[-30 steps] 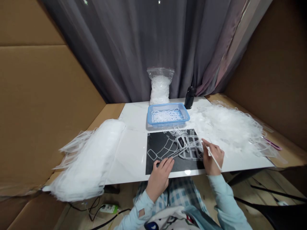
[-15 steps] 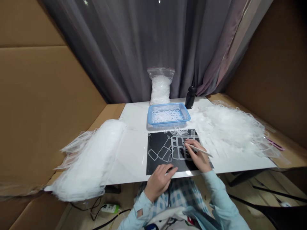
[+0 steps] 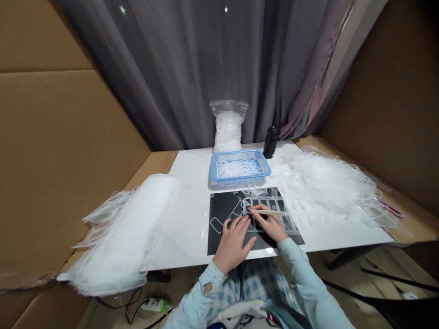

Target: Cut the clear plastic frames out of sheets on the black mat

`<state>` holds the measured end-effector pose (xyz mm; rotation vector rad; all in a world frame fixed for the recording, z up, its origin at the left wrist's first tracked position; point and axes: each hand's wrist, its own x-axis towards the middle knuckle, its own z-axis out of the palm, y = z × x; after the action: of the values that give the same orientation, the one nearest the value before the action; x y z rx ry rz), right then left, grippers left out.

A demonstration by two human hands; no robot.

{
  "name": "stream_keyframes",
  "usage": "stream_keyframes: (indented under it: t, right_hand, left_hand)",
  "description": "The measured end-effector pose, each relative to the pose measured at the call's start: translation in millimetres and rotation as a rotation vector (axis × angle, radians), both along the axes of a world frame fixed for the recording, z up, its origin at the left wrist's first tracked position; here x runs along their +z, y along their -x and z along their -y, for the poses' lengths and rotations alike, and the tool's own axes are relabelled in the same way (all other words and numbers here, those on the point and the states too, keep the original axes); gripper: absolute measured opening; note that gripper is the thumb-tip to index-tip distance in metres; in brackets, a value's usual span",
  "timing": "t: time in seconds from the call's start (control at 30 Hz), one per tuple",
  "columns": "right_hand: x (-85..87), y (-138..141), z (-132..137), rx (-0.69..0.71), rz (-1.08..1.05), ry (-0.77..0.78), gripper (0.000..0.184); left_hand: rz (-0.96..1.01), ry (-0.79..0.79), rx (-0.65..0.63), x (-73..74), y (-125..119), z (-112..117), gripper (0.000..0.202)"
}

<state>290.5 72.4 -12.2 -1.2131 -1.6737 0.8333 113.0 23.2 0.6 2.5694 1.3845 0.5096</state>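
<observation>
Right hand (image 3: pixel 270 225): pinching a slim white tool (image 3: pixel 272 212) between thumb and fingertips, much as a pen is held, with the grip near its left end.
Tip: at the left end of the frame (image 3: pixel 262 199); whether it touches, I cannot tell.
Left hand (image 3: pixel 233 244): fingers spread, palm down over the black mat (image 3: pixel 221 203), fingertips just beside the frame's left end.
Tool stroke: probably best kept low and short, following one bar at a time; a hard downward push could bend or tear it.
Spread fingers: would do most good pressing bars flat close to the tip, yet out of its line.
Loose loops: worth easing out gently, since they look ready to snag.
Frame: pale, thin, rounded at the corner, rows of box-shaped cells; flat on the right part of the mat, partly covered by the Right hand.
Strip (image 3: pixel 229 215): a narrower run of linked cells slanting away left of the frame; a join between them is unclear.
Basket (image 3: pixel 240 178): blue, beyond the mat, holding many white loops.
</observation>
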Motion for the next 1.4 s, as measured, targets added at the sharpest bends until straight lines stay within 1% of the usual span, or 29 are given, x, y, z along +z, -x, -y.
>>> stream_keyframes:
  t: [0.13,0.37,0.5,0.57,0.7,0.77,0.87,1.03,1.13,1.2,1.3,1.4]
  right_hand:
    - [-1.9,1,0,0.022,0.079,-0.058,0.022]
    - [-5.8,2,-2,0.029,0.146,-0.110,0.019]
    - [-6.9,5,-1,0.061,0.217,-0.161,0.015]
    - [-7.4,8,1,0.064,0.309,-0.198,0.013]
    - [-6.2,14,6,0.062,0.566,-0.276,0.012]
    - [-4.7,15,7,0.052,0.634,-0.305,0.012]
    - [-3.8,13,7,0.014,0.644,-0.340,0.017]
    - [-8.2,4,1,-0.041,0.592,-0.401,0.022]
    - [-7.8,-7,-8,-0.142,0.548,-0.458,0.026]
    - [-3.3,-19,-16,-0.253,0.516,-0.508,0.028]
    - [9.3,-42,-27,-0.495,0.462,-0.563,0.029]
    - [23.7,-62,-31,-0.725,0.405,-0.589,0.032]
  left_hand:
    - [0.035,0.029,0.025,-5.2,0,1,0.045]
    - [0.063,0.042,0.025,-4.3,1,1,0.044]
    - [0.072,0.037,0.026,-4.7,0,1,0.041]
    - [0.086,0.040,0.026,-5.0,0,1,0.040]
    - [0.111,0.047,0.029,-5.0,-1,1,0.038]
    - [0.114,0.046,0.033,-4.8,-1,0,0.038]
    - [0.112,0.044,0.034,-4.6,-1,0,0.039]
    - [0.102,0.051,0.040,-4.7,0,1,0.041]
    - [0.098,0.059,0.033,-4.7,0,1,0.042]
    - [0.099,0.061,0.033,-5.1,0,1,0.042]
    - [0.102,0.056,0.039,-6.2,0,0,0.042]
    - [0.109,0.049,0.039,-7.4,1,-1,0.042]
